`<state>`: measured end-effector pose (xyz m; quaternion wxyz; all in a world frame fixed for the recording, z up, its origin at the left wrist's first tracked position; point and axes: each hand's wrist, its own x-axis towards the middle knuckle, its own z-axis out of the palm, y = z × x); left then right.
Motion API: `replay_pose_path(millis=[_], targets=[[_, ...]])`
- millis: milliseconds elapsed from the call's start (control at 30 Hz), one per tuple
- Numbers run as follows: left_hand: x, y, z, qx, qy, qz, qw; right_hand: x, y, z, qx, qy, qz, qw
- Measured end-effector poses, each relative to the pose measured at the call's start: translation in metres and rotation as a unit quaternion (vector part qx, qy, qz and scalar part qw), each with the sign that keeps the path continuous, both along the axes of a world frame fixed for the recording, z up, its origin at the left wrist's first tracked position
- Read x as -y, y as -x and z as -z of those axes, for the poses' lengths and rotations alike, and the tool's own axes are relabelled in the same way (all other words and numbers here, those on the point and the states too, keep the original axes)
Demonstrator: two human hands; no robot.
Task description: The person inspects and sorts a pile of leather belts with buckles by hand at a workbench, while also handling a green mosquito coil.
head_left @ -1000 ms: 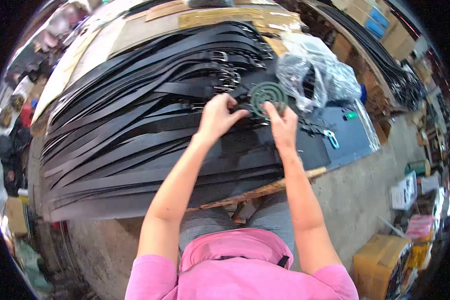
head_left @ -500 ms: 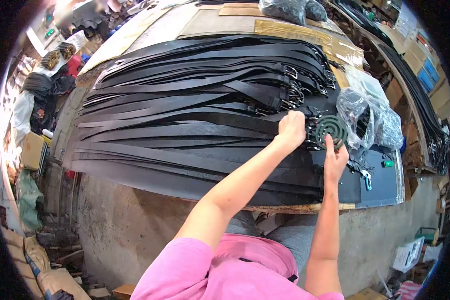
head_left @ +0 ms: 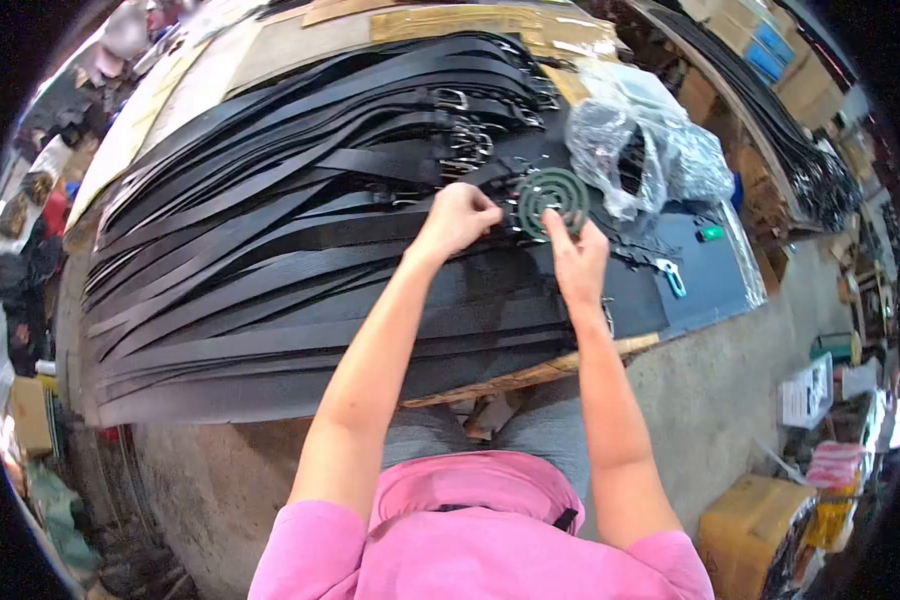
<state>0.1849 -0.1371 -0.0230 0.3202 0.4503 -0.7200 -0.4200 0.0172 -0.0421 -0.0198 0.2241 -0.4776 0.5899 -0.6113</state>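
The left hand [head_left: 457, 220] is curled shut on a belt end [head_left: 498, 172] amid the black belts [head_left: 270, 240], just left of the green coil [head_left: 553, 198]. The right hand [head_left: 578, 262] lies below the coil, fingers [head_left: 553, 222] extended, touching its rim without gripping. Since a moment ago the view swung left; both arms reach forward.

Bare concrete floor [head_left: 730, 400] below a wooden table [head_left: 530, 378]. Cardboard boxes [head_left: 755, 520] scattered at right, more stacked along the shelves [head_left: 770, 50] beyond. Bright daylight at the left edge, clutter [head_left: 30, 200] piled there.
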Motion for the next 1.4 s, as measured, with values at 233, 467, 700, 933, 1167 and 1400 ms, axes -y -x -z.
replay_pose_path(millis=[233, 467, 700, 933, 1167, 1400], targets=[[-0.002, -0.004, 0.0, -0.007, -0.024, 0.006, 1.0, -0.001, -0.003, 0.002, 0.012, -0.006, -0.022, 1.0], [-0.004, -0.005, 0.001, -0.006, -0.028, 0.005, 1.0, 0.004, 0.001, 0.013, -0.079, 0.041, -0.036, 0.995], [-0.005, -0.005, 0.004, -0.026, -0.024, 0.0, 0.999, 0.001, 0.0, 0.007, -0.122, -0.001, -0.037, 0.992], [-0.004, -0.005, 0.006, -0.024, -0.016, 0.0, 1.0, 0.0, -0.003, 0.004, -0.124, 0.037, -0.035, 0.991], [-0.008, -0.004, 0.003, -0.043, -0.019, -0.016, 0.999, 0.0, -0.004, 0.001, -0.137, 0.038, -0.033, 0.989], [-0.018, -0.018, 0.009, -0.088, -0.018, -0.053, 0.995, -0.007, -0.005, -0.006, -0.093, 0.044, -0.043, 0.994]])
